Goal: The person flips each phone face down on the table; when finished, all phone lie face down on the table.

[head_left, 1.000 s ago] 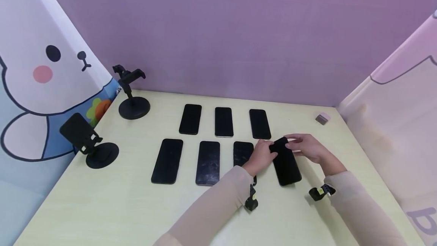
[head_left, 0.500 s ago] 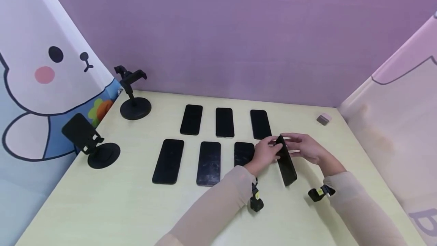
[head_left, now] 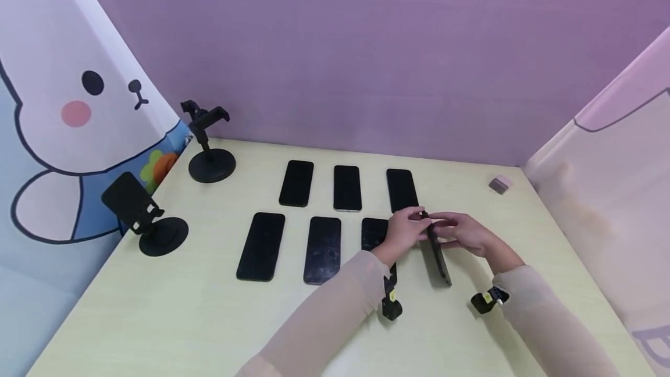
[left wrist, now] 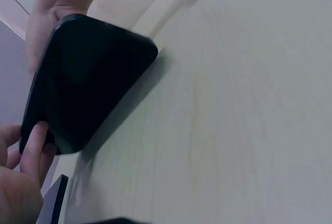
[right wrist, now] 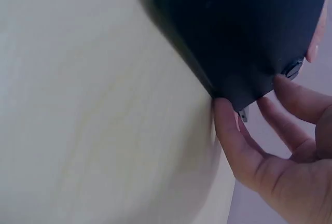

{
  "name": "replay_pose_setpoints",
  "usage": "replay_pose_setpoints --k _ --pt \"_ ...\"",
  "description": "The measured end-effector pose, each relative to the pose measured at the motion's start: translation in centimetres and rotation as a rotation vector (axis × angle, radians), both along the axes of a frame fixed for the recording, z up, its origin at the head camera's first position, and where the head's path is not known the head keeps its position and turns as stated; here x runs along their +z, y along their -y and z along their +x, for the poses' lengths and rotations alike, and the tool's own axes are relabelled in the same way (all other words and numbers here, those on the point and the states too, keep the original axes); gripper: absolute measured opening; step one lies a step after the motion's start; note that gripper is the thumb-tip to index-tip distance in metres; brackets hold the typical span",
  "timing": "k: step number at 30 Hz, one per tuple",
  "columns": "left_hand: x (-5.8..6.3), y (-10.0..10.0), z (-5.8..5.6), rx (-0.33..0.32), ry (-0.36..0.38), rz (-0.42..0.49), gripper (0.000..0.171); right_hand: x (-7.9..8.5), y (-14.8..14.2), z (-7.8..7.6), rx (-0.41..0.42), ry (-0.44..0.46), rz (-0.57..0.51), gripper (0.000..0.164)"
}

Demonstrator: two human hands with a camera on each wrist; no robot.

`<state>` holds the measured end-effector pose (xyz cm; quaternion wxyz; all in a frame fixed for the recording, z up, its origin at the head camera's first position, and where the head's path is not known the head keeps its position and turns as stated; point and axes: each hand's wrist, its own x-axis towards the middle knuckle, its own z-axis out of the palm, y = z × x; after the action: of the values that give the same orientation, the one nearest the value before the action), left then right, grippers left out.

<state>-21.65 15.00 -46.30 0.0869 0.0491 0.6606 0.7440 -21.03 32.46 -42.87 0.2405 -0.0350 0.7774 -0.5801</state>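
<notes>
In the head view a black smartphone (head_left: 439,258) stands on its long edge over the table, its far end between both hands. My left hand (head_left: 403,234) pinches that end from the left; in the left wrist view its fingers (left wrist: 34,149) lie on the phone's dark face (left wrist: 93,84). My right hand (head_left: 467,233) holds the same end from the right. In the right wrist view its thumb and fingers (right wrist: 231,130) touch the end of the phone's dark back (right wrist: 249,32), close to the camera lens. Another phone (head_left: 373,231) lies beside my left hand, partly covered by the forearm.
Several phones lie flat in two rows, including one at the back (head_left: 402,189) and one at front left (head_left: 260,246). Two black phone stands, a far one (head_left: 211,164) and a near one (head_left: 163,236), occupy the left side. A small block (head_left: 499,184) sits at back right.
The phone has turned from nearly flat, screen up, onto its long edge, so the head view now shows it narrow. Both hands stay at its far end.
</notes>
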Motion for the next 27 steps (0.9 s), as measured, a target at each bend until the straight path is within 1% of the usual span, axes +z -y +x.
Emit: replay_pose_setpoints --k 2,5,10,11,15,17,18,21,24,27 --pt "-0.1 0.3 -0.2 -0.007 -0.028 -0.069 0.031 -0.3 -0.2 0.0 -0.016 -0.025 0.045 0.049" --pt "-0.3 0.8 -0.5 -0.032 -0.06 -0.196 0.031 -0.7 -0.2 0.1 -0.043 -0.08 0.112 0.048" --pt "-0.6 1.1 -0.8 -0.08 -0.125 -0.382 0.035 -0.8 0.3 0.3 -0.095 -0.145 0.211 0.046" --pt "-0.7 1.1 -0.9 -0.086 -0.155 -0.425 0.035 -0.8 0.4 0.3 -0.105 -0.15 0.225 0.046" --pt "-0.6 1.1 -1.4 -0.106 -0.284 -0.656 0.032 -0.7 0.6 0.3 -0.114 -0.175 0.282 0.045" --pt "-0.5 0.9 -1.5 -0.116 -0.33 -0.753 0.032 -0.7 0.5 0.3 -0.115 -0.192 0.318 0.045" --pt "-0.4 0.9 -1.5 -0.123 -0.342 -0.786 0.032 -0.7 0.5 0.3 -0.119 -0.198 0.335 0.044" --pt "-0.3 0.7 -1.5 -0.138 -0.338 -0.825 0.034 -0.8 0.4 0.3 -0.126 -0.209 0.367 0.044" --pt "-0.3 0.5 -1.4 -0.138 -0.325 -0.852 0.034 -0.8 0.5 0.3 -0.142 -0.196 0.366 0.044" --pt "-0.2 0.4 -1.3 -0.13 -0.324 -0.868 0.034 -0.9 0.5 0.3 -0.14 -0.189 0.374 0.045"
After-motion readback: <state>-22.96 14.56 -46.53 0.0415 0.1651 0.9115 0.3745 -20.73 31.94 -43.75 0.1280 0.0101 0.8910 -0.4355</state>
